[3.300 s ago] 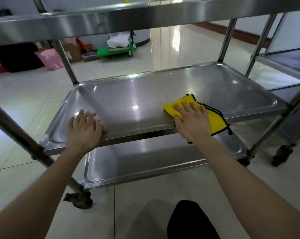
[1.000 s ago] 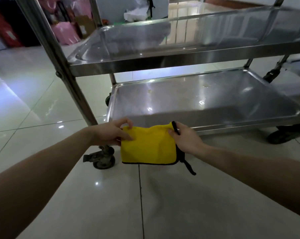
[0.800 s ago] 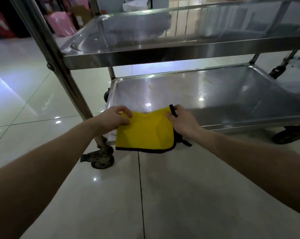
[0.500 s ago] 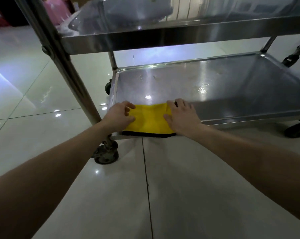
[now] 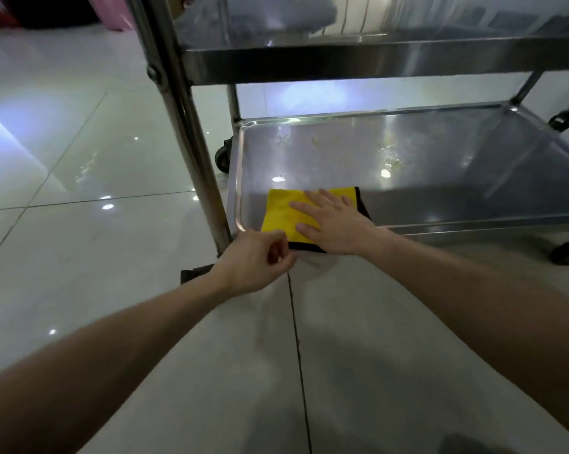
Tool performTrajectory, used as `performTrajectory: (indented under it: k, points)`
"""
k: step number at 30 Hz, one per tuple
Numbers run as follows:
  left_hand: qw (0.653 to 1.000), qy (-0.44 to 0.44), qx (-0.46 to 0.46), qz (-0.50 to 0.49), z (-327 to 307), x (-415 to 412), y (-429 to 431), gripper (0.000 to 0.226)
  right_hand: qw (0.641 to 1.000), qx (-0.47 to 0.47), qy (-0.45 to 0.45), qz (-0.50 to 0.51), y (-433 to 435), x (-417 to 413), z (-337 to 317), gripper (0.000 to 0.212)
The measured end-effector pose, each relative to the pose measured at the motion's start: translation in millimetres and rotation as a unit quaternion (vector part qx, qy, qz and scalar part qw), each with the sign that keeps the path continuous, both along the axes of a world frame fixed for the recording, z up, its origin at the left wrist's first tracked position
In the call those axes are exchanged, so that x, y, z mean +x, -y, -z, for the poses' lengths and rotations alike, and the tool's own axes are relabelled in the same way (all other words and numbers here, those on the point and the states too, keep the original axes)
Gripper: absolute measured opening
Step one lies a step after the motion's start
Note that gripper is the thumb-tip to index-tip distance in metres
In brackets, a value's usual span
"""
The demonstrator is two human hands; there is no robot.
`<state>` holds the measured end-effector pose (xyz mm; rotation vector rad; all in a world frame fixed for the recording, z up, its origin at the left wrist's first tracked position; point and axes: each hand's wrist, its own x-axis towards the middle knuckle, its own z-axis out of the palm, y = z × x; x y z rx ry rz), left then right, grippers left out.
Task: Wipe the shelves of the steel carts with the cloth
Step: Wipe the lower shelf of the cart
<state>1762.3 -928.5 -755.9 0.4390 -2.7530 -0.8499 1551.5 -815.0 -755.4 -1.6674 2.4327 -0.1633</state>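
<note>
Yellow cloth [image 5: 281, 213] on bottom shelf [image 5: 440, 178]
Right hand [image 5: 337, 224] pressed flat on it; left hand [image 5: 253, 260] curled at its edge, grip unclear

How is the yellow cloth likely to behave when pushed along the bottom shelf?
Probably floppy: the cloth lies flat under the right hand. It should slide easily on the shiny steel shelf, though its free far edge may bunch.

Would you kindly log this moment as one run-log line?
stage: bottom shelf wipe | right hand: flat on yellow cloth | left hand: at cloth's near edge, grip unclear | specks: farther back
</note>
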Motion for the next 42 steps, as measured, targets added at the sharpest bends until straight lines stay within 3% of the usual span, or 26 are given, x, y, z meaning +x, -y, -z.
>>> performTrajectory:
  k: [3,5,7,9,11,13,14,16,19,26,32,35,37,42]
  points:
    - [0.983,0.090,0.043,-0.152,7.7,31.1,15.3,0.060,0.999,-0.001,-0.014,-0.038,1.4,1.8,20.1,0.056]
    - [0.925,0.152,0.178,-0.300,-1.3,53.0,32.6,0.073,0.999,-0.003,-0.019,-0.044,4.0,0.3,22.5,0.058]
    - [0.891,0.119,0.264,-0.349,-16.7,62.5,40.4,0.088,0.998,0.020,-0.020,-0.065,4.6,-9.6,18.3,0.063]
    - [0.907,0.017,0.242,-0.344,-36.1,55.5,43.1,0.098,0.995,0.026,-0.016,-0.091,5.7,-21.7,15.1,0.068]
    - [0.913,-0.103,0.234,-0.319,-55.6,35.5,42.3,0.078,0.994,0.025,-0.011,-0.109,8.2,-26.7,18.0,0.069]
    - [0.883,-0.189,0.284,-0.322,-70.2,11.7,42.6,0.043,0.993,0.027,-0.004,-0.115,15.1,-25.7,19.8,0.068]
    - [0.858,-0.216,0.315,-0.342,-75.0,1.7,41.0,0.036,0.993,0.028,-0.003,-0.114,21.0,-23.0,20.2,0.068]
    - [0.818,-0.243,0.328,-0.405,-76.5,-11.7,38.7,0.034,0.993,0.031,0.001,-0.117,40.3,-13.1,21.1,0.070]
    - [0.790,-0.266,0.320,-0.451,-70.4,-20.4,36.4,0.033,0.989,0.034,-0.006,-0.142,81.4,12.0,26.0,0.070]
    - [0.788,-0.271,0.308,-0.460,-64.3,-17.7,38.0,0.038,0.983,0.004,-0.015,-0.181,146.9,2.1,34.9,0.071]
    - [0.806,-0.255,0.287,-0.450,-55.6,-10.3,35.1,0.039,0.997,0.012,-0.012,0.080,140.5,-109.2,40.3,0.074]
    - [0.804,-0.264,0.282,-0.452,-54.9,-12.0,32.1,0.040,0.989,0.036,-0.014,0.142,136.3,-106.7,41.1,0.074]
    - [0.801,-0.271,0.282,-0.453,-55.0,-13.4,30.5,0.036,0.994,0.031,-0.028,0.102,134.9,-73.7,41.5,0.072]
    - [0.786,-0.286,0.291,-0.464,-58.1,-17.1,29.5,0.036,0.992,-0.008,-0.030,-0.119,121.5,28.1,47.4,0.070]
